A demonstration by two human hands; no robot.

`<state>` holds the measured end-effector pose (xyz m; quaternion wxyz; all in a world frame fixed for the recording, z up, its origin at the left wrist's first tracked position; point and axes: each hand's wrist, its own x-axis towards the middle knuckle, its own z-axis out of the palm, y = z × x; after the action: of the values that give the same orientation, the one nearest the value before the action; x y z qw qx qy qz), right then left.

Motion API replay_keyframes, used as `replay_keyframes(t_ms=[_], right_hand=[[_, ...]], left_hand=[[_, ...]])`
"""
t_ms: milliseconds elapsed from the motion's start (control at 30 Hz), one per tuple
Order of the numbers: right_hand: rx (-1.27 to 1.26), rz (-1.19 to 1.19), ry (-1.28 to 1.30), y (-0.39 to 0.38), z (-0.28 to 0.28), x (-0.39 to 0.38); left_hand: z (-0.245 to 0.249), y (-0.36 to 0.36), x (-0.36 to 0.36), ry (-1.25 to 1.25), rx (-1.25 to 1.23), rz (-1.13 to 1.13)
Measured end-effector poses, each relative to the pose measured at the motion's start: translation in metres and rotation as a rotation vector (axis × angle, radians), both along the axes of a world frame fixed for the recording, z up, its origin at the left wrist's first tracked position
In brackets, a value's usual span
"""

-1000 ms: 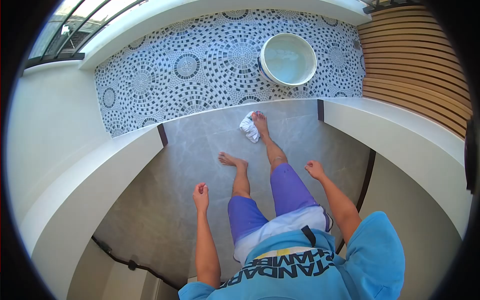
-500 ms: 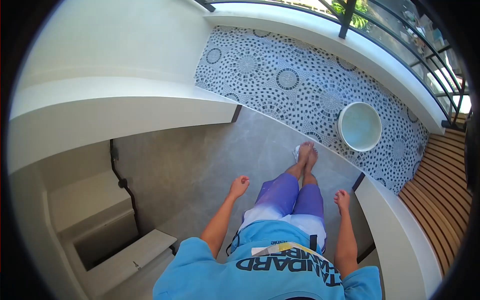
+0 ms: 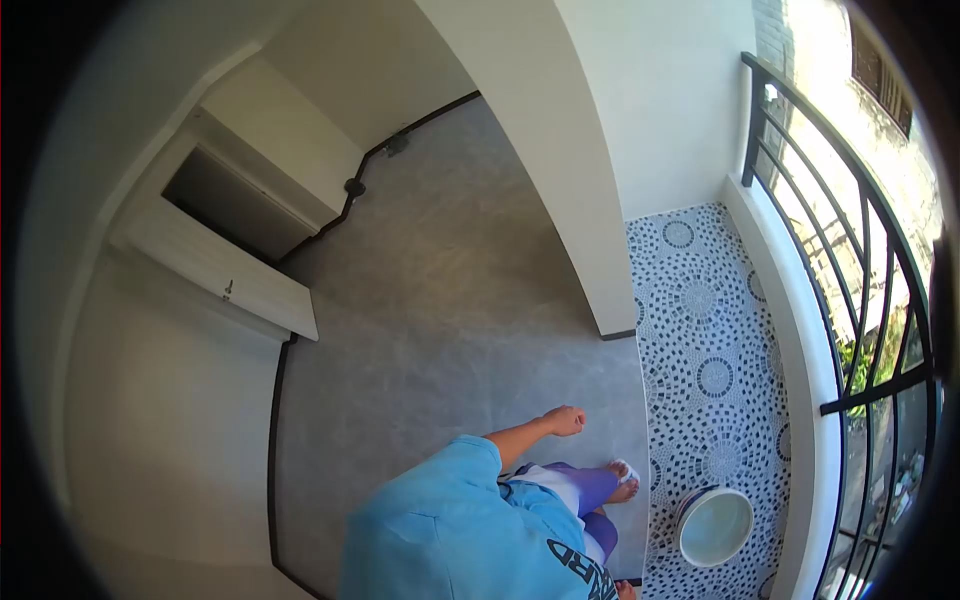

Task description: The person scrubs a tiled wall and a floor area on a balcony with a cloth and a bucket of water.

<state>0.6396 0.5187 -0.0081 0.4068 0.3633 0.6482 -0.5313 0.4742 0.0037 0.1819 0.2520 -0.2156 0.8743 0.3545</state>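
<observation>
My left hand [image 3: 566, 420] is held over the grey floor, fingers curled in and nothing visible in them. Only a sliver of my right hand [image 3: 626, 591] shows at the bottom edge; its fingers cannot be made out. Beside my bare feet [image 3: 624, 491] lies a white cloth-like piece [image 3: 630, 471], partly covered by a foot. A round white bucket [image 3: 716, 528], pale inside, stands on the patterned balcony tiles to the right of my feet. Neither hand touches it.
The smooth grey floor [image 3: 430, 350] meets the mosaic tiles [image 3: 697, 300] along a straight edge. A white wall end [image 3: 590, 230] juts in above. At left, a hinged cabinet door [image 3: 225, 270] stands open. Black railing [image 3: 860, 200] borders the balcony.
My view has swung left toward the room and cabinet. The bucket and feet now appear lower in the picture, and my right hand has slipped almost out of sight. My left hand remains curled.
</observation>
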Motion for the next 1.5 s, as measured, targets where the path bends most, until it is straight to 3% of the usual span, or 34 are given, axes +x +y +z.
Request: replay_keyframes(t_ms=[233,333,500,700,1000,1067,1167,1367,1500], right_hand=[[-0.176,0.313,0.119,-0.179,0.084,-0.149],[-0.264,0.473,0.165,-0.235,0.119,-0.173],[-0.338,0.668,0.202,-0.267,0.143,-0.195],[-0.234,0.666,0.195,-0.217,0.121,-0.234],[-0.065,0.564,0.189,-0.035,0.088,-0.288],[-0.037,0.556,0.165,-0.005,0.086,-0.279],[-0.007,0.557,0.105,0.014,0.087,-0.26],[0.032,0.608,0.024,0.026,0.096,-0.244],[0.067,0.641,-0.012,0.04,0.101,-0.247]], left_hand=[[-0.047,-0.031,0.037,-0.105,-0.017,0.11],[-0.048,-0.031,0.053,0.07,0.015,0.292],[-0.044,-0.032,0.085,0.076,0.034,0.435],[-0.046,-0.014,0.146,-0.065,-0.005,0.564],[-0.026,0.011,0.214,-0.183,-0.014,0.529],[-0.006,0.002,0.208,-0.271,-0.068,0.525],[-0.003,-0.011,0.189,-0.21,-0.163,0.494],[-0.012,0.004,0.107,0.136,-0.005,0.604],[-0.022,0.039,0.091,0.172,0.056,0.632]])
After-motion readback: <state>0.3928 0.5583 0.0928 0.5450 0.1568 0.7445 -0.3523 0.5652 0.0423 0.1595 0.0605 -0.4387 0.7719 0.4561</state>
